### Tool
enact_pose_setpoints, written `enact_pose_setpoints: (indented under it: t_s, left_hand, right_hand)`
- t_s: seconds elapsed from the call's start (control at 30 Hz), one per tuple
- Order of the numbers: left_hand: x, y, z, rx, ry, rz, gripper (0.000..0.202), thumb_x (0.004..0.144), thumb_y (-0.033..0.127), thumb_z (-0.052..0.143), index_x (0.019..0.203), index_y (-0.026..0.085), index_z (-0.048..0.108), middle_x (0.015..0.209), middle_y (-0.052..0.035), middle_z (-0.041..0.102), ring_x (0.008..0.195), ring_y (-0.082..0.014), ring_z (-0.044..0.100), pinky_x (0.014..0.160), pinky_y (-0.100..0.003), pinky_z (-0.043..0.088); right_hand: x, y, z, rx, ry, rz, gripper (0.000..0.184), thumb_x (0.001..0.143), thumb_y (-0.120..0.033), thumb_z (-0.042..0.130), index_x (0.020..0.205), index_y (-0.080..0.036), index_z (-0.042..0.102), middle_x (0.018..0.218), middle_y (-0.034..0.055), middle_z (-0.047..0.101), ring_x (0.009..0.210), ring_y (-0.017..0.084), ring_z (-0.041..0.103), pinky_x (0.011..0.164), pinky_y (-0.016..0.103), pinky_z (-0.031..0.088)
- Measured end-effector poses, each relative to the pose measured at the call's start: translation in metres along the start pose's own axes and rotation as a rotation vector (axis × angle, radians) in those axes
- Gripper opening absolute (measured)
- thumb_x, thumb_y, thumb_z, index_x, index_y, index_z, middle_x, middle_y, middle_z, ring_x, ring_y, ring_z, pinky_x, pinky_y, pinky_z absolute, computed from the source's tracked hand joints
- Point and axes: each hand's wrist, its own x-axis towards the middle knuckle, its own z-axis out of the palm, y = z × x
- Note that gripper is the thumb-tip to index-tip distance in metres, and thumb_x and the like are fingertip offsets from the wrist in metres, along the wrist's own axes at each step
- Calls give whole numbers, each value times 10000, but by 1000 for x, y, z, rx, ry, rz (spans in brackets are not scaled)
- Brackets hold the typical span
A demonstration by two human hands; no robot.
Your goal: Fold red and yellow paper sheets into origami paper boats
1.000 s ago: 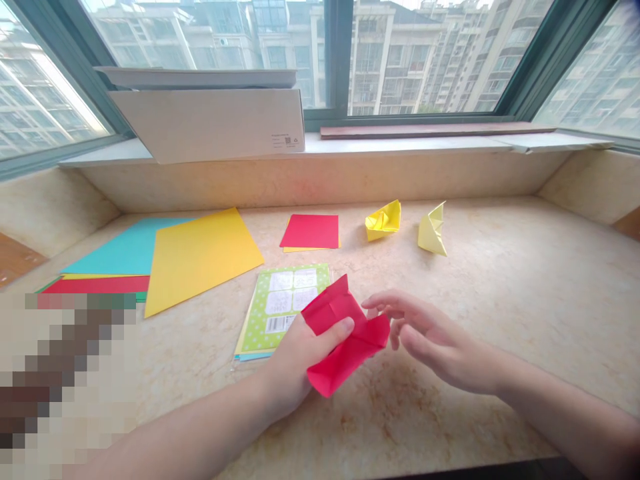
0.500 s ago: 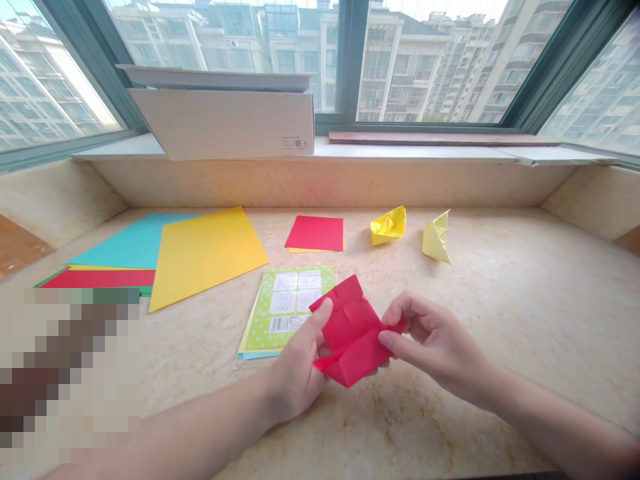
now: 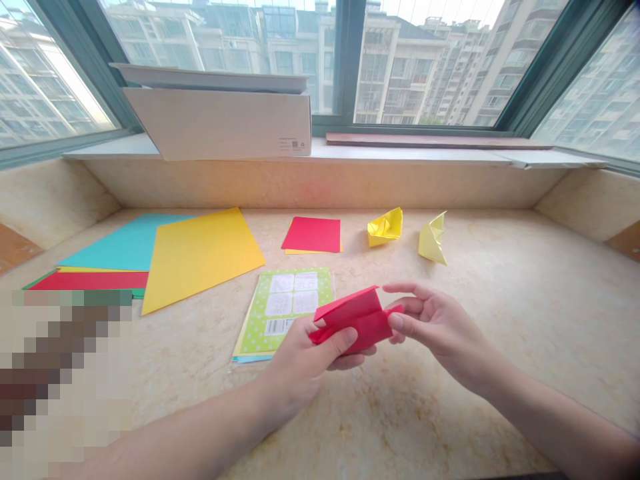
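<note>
A folded sheet of red origami paper (image 3: 353, 321) forms a flat doubled band between my hands. My left hand (image 3: 305, 357) grips its lower left side, thumb lying across the front. My right hand (image 3: 433, 327) pinches its right end between thumb and fingers. Just behind my left hand lies a green polka-dot origami paper pack (image 3: 285, 310). Farther back sit a folded yellow paper boat (image 3: 385, 227) and a paler yellow paper boat (image 3: 433, 240). A red square sheet (image 3: 311, 235) rests on a yellow sheet (image 3: 313, 251).
Large yellow (image 3: 200, 260) and turquoise (image 3: 125, 243) sheets overlap a red sheet (image 3: 90, 281) on the marble-patterned counter (image 3: 450, 373). A pixelated patch (image 3: 65, 380) covers the lower left. A white cardboard box (image 3: 217, 123) stands on the window ledge behind.
The red paper has gone from an open, creased shape to a flatter doubled band. My hands have shifted their hold on it, and my right hand pinches its right end.
</note>
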Motion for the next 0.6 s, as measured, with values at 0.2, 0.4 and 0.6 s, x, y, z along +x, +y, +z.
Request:
enact_pose_setpoints:
  t_s: [0.2, 0.4, 0.6]
  left_hand:
    - [4, 2, 2, 35, 105, 8, 301, 881, 285, 782, 1146, 147, 737, 1103, -105, 792, 942, -202, 771, 839, -268, 605]
    - [3, 2, 2, 89, 100, -42, 303, 880, 281, 776, 1149, 149, 730, 1128, -101, 786, 938, -200, 773, 834, -269, 602]
    - [3, 3, -1, 107, 65, -28, 294, 873, 316, 791, 1122, 168, 743, 1059, -83, 800, 921, -187, 774, 800, -246, 594]
  right_hand:
    - [-1, 2, 3, -211, 58, -27, 281, 867, -486, 765, 844, -206, 743, 698, 23, 744, 671, 154, 676, 653, 276, 528]
    - [-5, 3, 6, -335, 79, -133, 245, 935, -418, 672, 814, -239, 788, 752, 21, 762, 725, 173, 685, 703, 298, 511]
    - [0, 3, -4, -333, -41, -158, 253, 978, -389, 605, 853, -238, 765, 757, 11, 730, 741, 175, 655, 730, 314, 493]
